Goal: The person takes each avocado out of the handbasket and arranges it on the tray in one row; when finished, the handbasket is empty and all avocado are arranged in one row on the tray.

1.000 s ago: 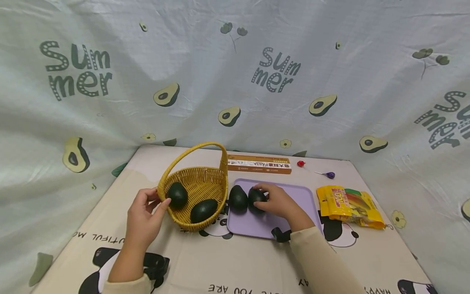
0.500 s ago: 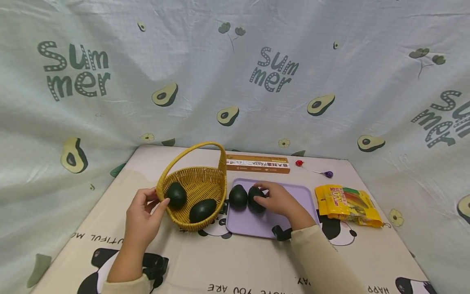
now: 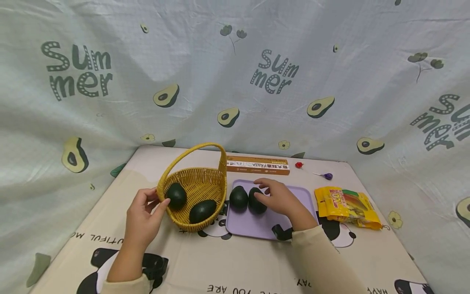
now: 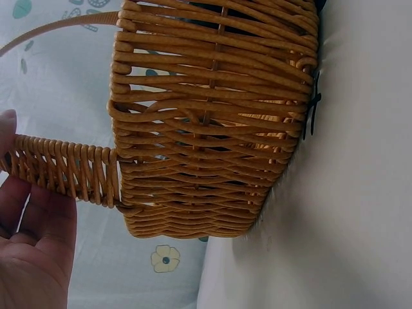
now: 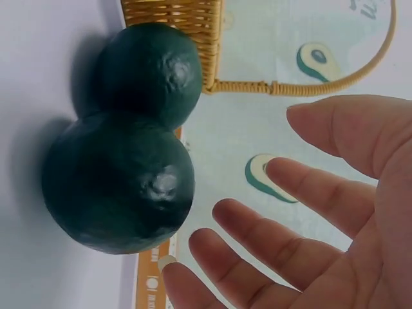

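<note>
My left hand pinches the lower handle of a yellow wicker basket, thumb on one side and fingers on the other, as the left wrist view shows. Inside the basket lie two dark green avocados, one upright avocado by the thumb and one lying avocado near the front. Two more stand side by side on a lilac tray: a left avocado and a right avocado. Over the right one hovers my right hand; in the right wrist view its spread fingers are apart from the fruit.
Behind the tray lies a long pasta box. A red lollipop and a purple lollipop are at the back right. A yellow snack bag lies right of the tray. Printed curtains enclose the table.
My right hand has let go of the right avocado on the tray; its fingers have lifted slightly off it. The left hand and basket stay in place.
</note>
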### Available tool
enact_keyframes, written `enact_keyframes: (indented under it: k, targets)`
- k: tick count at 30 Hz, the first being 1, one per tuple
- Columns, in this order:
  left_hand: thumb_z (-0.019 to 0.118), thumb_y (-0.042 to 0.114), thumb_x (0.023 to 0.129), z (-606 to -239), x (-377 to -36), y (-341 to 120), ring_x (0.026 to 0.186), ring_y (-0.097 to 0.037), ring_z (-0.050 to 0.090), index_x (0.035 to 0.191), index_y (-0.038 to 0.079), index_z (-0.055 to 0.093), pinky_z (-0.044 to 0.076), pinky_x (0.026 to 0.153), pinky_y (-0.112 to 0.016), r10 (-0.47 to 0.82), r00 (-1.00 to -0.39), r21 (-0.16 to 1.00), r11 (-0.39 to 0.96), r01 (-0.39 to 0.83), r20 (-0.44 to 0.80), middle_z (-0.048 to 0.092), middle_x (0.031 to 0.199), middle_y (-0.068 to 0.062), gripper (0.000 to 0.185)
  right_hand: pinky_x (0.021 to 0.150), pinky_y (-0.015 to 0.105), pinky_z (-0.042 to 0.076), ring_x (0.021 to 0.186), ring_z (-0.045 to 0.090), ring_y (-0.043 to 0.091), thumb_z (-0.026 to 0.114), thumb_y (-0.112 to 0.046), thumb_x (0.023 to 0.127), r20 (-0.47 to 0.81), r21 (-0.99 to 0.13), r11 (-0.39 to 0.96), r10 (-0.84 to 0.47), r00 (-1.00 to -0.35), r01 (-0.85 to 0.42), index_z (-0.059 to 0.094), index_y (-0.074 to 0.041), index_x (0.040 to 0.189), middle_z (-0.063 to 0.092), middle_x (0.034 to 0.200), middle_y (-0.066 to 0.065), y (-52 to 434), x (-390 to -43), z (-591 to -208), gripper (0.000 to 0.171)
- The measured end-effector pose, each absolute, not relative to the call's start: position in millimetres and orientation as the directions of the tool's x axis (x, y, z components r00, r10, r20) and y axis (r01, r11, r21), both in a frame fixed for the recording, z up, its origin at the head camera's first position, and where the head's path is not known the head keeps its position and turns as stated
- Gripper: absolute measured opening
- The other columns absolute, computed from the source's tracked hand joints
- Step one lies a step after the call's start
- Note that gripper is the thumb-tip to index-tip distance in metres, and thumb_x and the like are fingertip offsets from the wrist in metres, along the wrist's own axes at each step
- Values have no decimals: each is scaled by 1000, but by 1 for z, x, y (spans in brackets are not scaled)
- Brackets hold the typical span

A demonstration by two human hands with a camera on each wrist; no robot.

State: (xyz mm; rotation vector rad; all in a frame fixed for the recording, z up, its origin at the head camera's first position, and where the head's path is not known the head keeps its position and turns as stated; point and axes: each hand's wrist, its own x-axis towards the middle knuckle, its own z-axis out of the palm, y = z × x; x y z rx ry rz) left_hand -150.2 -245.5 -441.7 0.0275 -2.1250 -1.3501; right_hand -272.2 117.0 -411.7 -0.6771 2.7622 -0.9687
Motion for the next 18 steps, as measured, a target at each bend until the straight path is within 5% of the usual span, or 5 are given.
enact_keyframes:
  k: [11,18]
  targets:
    - [74,-4,91,-442,-149,-246,111,-25,64,122,-3,56,48,96,-5,-324,-807,820,482,309,494,62,113,-7,36,91,46,61,113,67,29,71,-30,97,68,-649,651,-466,-882,-393,62,-16,138,68,132,10,113,-268,-403,45]
    - [75,-5,90,-442,-149,-245,111,-25,65,122,-4,56,48,96,-5,-324,-800,809,503,306,504,63,113,-10,37,99,50,57,117,66,30,76,-36,92,74,-687,612,-477,-876,-391,62,-13,140,67,133,8,108,-264,-390,55]
